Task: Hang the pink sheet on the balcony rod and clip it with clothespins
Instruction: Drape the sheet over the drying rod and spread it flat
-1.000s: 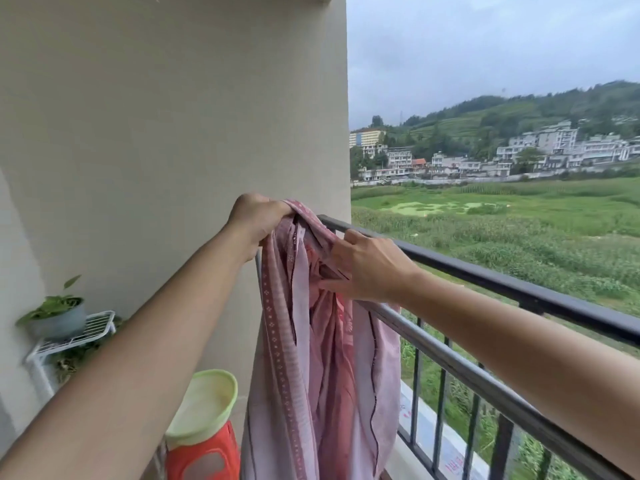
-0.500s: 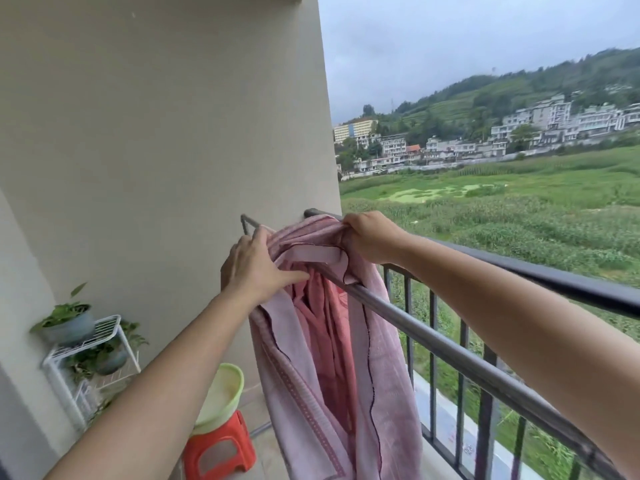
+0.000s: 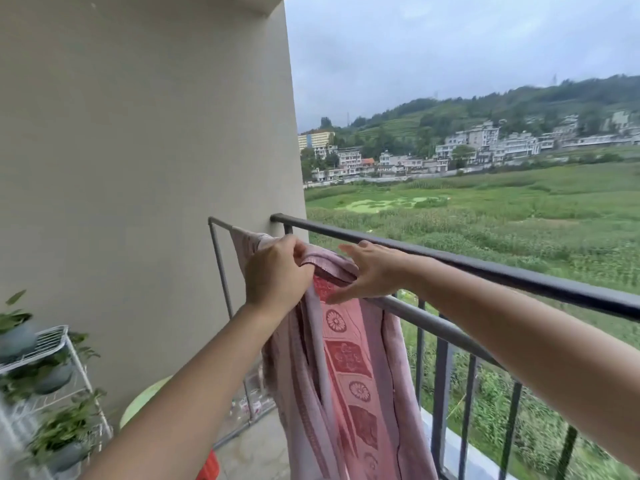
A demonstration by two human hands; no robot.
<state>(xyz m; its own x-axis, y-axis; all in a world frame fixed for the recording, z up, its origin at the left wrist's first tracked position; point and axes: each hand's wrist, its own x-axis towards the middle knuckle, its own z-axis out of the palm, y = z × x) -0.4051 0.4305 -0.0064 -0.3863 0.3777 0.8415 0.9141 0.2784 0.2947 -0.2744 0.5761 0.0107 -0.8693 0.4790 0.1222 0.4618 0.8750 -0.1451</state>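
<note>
Your right hand (image 3: 370,275) has released, fingers flat; left hand (image 3: 277,271) grasps the pink sheet (image 3: 349,358), now draped over the rod (image 3: 433,322), far end.

Your rod (image 3: 426,319) lies bare to the right of the pink sheet (image 3: 349,358), so a hand can slide along there. The dark railing (image 3: 485,268) sits just beyond it (the gap between them is narrow). At the far left end the wall (image 3: 138,168) closes things off, and the plant rack (image 3: 46,341) crowds the near left.
</note>
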